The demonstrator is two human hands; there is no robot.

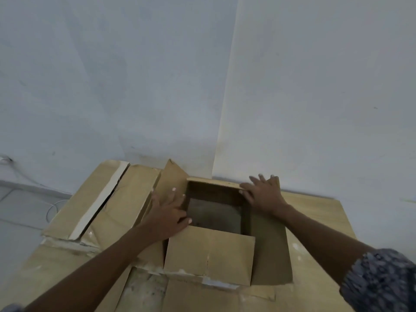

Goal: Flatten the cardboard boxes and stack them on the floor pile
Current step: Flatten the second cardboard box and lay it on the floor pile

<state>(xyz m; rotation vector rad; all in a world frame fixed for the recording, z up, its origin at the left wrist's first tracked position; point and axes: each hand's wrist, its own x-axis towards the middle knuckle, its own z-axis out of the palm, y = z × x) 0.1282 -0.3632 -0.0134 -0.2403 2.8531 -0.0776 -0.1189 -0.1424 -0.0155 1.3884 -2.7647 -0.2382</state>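
Done: flattened cardboard (319, 224) lay under the box (216, 212).
Left: box was open, unflattened.
Hands: left hand (167, 213) and right hand (262, 194), fingers spread flat on its flaps.

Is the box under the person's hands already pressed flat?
No. The box still shows an open, dark hollow, with the left hand and right hand on its flaps.

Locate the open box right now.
Head view, lower centre: the open box sits on the flattened cardboard pile near the wall corner, left hand and right hand pressing its side flaps.
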